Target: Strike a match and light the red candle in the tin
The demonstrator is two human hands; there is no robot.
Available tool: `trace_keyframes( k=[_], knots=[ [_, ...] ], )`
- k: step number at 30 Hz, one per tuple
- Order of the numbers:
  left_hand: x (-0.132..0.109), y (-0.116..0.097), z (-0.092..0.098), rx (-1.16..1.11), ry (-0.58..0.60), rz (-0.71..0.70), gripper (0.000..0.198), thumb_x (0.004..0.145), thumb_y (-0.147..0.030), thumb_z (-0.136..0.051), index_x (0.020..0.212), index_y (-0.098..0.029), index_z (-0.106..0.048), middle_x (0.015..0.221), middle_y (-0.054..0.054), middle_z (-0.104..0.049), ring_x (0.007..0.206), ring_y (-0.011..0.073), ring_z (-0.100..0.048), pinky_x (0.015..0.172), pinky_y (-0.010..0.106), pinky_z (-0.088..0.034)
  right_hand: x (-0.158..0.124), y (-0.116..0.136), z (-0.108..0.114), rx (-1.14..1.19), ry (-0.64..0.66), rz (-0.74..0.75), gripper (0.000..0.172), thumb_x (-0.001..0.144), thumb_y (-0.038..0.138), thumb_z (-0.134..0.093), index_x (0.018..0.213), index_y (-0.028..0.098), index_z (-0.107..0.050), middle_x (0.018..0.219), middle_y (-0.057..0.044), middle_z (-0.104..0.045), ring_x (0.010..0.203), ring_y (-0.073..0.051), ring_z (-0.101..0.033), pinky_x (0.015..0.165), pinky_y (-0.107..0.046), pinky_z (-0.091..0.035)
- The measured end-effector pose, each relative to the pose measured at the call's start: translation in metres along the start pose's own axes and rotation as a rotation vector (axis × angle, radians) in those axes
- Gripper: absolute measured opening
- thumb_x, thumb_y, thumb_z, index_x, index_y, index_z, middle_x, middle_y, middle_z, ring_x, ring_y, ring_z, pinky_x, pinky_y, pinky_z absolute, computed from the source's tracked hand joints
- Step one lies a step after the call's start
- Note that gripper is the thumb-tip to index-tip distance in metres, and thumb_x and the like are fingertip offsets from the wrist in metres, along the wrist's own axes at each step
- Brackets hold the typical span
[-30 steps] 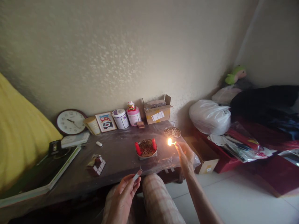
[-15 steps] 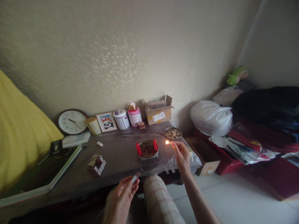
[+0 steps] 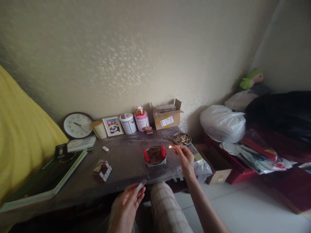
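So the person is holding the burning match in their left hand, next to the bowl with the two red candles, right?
Not quite. The head view shows the burning match in the right hand, beside the bowl with the two red candles. The left hand holds a small matchbox down near the knee.

I count two red candles (image 3: pixel 146 155) in one bowl (image 3: pixel 155 161), one lit match (image 3: pixel 171 147), one matchbox (image 3: pixel 141 184), one dish of matches (image 3: pixel 182 139), one clock (image 3: pixel 77 125), two canisters (image 3: pixel 128 123), one cardboard box (image 3: pixel 167 117).
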State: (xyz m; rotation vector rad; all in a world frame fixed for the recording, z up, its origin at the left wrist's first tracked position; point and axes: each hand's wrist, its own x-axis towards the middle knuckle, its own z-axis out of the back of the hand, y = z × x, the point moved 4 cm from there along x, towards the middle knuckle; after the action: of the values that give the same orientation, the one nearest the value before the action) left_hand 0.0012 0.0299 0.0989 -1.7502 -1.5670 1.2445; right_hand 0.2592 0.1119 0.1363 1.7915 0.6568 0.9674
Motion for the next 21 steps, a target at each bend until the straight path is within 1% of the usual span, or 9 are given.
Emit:
trace_keyframes(
  k=[6, 11, 14, 21],
  knots=[
    [0.000, -0.001, -0.002, -0.027, -0.001, 0.009, 0.044, 0.044, -0.041, -0.090, 0.078, -0.016, -0.078, 0.080, 0.009, -0.078, 0.080, 0.0199, -0.071, 0.076, 0.026, -0.055, 0.004, -0.006, -0.011, 0.061, 0.039, -0.022, 0.029, 0.071, 0.045, -0.072, 0.074, 0.016, -0.068, 0.068, -0.001, -0.067, 0.064, -0.014, -0.059, 0.065, -0.027, -0.048],
    [0.001, -0.003, 0.000, -0.024, -0.011, 0.005, 0.045, 0.043, -0.040, -0.091, 0.077, -0.016, -0.078, 0.080, 0.009, -0.078, 0.080, 0.0196, -0.070, 0.075, 0.026, -0.055, 0.006, -0.011, -0.016, 0.079, 0.051, -0.038, 0.031, 0.068, 0.047, -0.075, 0.072, 0.017, -0.067, 0.068, -0.002, -0.067, 0.063, -0.015, -0.061, 0.064, -0.029, -0.050],
    [0.002, -0.002, 0.001, -0.020, -0.017, 0.009, 0.044, 0.043, -0.040, -0.091, 0.077, -0.016, -0.078, 0.081, 0.009, -0.078, 0.081, 0.0203, -0.070, 0.077, 0.028, -0.055, 0.009, -0.015, -0.018, 0.070, 0.054, -0.039, 0.033, 0.066, 0.048, -0.075, 0.071, 0.017, -0.066, 0.067, -0.002, -0.067, 0.062, -0.015, -0.060, 0.062, -0.029, -0.049],
    [0.009, 0.006, 0.007, -0.011, 0.006, 0.015, 0.040, 0.052, -0.041, -0.088, 0.082, -0.016, -0.077, 0.086, 0.009, -0.078, 0.085, 0.0202, -0.070, 0.080, 0.028, -0.053, 0.014, -0.025, -0.021, 0.035, 0.058, -0.044, 0.030, 0.069, 0.046, -0.074, 0.072, 0.016, -0.067, 0.065, 0.000, -0.064, 0.060, -0.013, -0.056, 0.059, -0.026, -0.046]
  ],
)
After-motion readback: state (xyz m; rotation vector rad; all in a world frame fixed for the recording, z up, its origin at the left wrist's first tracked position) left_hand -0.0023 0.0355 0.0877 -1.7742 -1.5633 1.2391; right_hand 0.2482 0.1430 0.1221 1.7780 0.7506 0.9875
